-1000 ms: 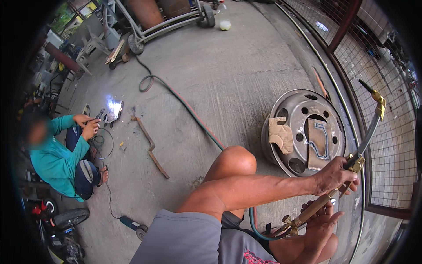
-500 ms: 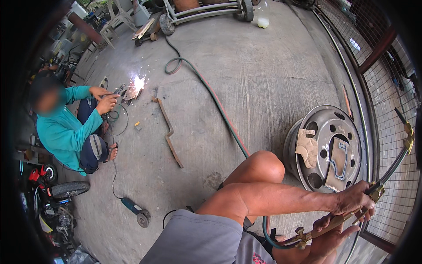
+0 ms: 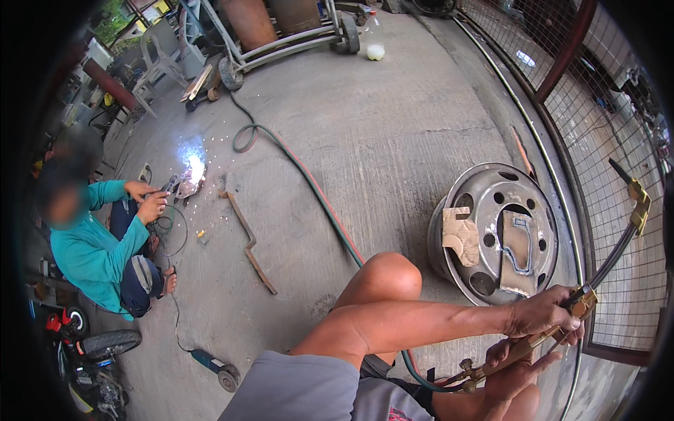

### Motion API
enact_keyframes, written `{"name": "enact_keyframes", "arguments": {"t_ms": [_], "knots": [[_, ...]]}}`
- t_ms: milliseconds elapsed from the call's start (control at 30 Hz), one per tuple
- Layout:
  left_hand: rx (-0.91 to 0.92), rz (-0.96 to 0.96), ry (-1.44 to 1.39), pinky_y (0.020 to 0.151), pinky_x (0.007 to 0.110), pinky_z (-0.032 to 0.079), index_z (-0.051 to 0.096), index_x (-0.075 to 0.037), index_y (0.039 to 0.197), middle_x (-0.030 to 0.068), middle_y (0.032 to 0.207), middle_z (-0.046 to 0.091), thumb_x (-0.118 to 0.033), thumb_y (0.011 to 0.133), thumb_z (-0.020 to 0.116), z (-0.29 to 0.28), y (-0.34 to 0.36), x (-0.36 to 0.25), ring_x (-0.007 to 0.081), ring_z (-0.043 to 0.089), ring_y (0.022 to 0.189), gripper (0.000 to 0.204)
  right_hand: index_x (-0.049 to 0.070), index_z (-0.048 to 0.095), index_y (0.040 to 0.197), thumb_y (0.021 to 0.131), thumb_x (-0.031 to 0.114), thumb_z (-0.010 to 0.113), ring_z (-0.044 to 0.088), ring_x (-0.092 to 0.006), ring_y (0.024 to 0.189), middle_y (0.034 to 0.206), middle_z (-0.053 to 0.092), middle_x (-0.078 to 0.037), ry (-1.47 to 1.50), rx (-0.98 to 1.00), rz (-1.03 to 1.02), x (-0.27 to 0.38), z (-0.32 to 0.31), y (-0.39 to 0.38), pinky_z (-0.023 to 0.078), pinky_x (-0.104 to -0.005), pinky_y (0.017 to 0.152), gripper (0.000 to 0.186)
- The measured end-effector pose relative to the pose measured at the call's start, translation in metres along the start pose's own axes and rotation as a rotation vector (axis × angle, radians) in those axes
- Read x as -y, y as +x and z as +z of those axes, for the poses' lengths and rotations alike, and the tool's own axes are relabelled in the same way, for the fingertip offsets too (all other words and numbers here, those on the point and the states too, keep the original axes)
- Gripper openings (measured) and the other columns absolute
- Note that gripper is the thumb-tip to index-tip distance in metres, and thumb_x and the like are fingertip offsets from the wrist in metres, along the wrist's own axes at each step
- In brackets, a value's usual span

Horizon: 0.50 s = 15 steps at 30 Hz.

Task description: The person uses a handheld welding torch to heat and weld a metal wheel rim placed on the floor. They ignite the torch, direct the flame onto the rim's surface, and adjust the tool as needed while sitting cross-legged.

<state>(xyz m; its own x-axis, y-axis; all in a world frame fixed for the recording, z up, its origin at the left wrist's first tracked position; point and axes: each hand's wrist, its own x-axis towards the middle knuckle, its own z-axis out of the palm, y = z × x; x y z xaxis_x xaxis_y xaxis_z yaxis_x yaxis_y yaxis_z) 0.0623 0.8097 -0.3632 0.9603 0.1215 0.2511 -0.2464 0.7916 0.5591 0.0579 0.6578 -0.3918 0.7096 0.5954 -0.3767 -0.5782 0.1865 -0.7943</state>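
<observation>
My left hand [image 3: 547, 314] is closed round a brass cutting torch [image 3: 639, 207] near its valves; the torch head points up at the far right. Lower down, my right hand [image 3: 512, 375] holds the torch handle from beneath, thumb stretched out. Beyond my hands a steel wheel rim [image 3: 463, 193] lies on the floor, carrying a cut cardboard piece [image 3: 460, 235] and a plate [image 3: 517, 266] with a blue-and-white outline on it. A red and green hose [image 3: 309, 182] runs across the concrete toward the lower end of the torch.
A co-worker in teal [image 3: 95, 259] crouches at left amid bright sparks [image 3: 193, 165]. An angle grinder [image 3: 217, 368], bent steel bar [image 3: 249, 242] and motorbike [image 3: 98, 351] are on that side. A wheeled cart [image 3: 274, 52] and bottle [image 3: 374, 45] stand behind; a mesh fence [image 3: 597, 140] borders the right.
My view has shifted. The torch head sits farther right relative to the wheel rim than a second ago, and my right fingers curl more round the handle. The co-worker's sparks vary in spread.
</observation>
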Motion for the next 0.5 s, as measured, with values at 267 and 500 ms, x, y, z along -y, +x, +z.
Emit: {"name": "enact_keyframes", "arguments": {"t_ms": [267, 500], "knots": [[0.020, -0.119, 0.014, 0.094, 0.040, 0.057, 0.055, 0.001, 0.121, 0.0143, 0.113, 0.069, -0.016, 0.098, 0.063, 0.001, 0.001, 0.006, 0.0236, 0.070, 0.104, 0.030, 0.002, 0.061, 0.107, 0.086, 0.096, 0.024, 0.053, -0.0168, 0.043, 0.059, 0.056, -0.006, 0.043, -0.004, -0.003, -0.002, -0.006, -0.002, 0.045, -0.0278, 0.039, 0.103], [0.096, -0.130, 0.064, 0.097, 0.039, 0.055, 0.055, 0.001, 0.123, 0.0130, 0.116, 0.068, -0.014, 0.099, 0.062, 0.006, 0.001, 0.009, 0.0232, 0.069, 0.106, 0.029, 0.004, 0.059, 0.089, 0.084, 0.099, 0.022, 0.050, -0.0179, 0.041, 0.054, 0.050, -0.005, 0.071, -0.098, 0.025, 0.001, -0.013, -0.009, 0.043, -0.0290, 0.038, 0.102]]}}
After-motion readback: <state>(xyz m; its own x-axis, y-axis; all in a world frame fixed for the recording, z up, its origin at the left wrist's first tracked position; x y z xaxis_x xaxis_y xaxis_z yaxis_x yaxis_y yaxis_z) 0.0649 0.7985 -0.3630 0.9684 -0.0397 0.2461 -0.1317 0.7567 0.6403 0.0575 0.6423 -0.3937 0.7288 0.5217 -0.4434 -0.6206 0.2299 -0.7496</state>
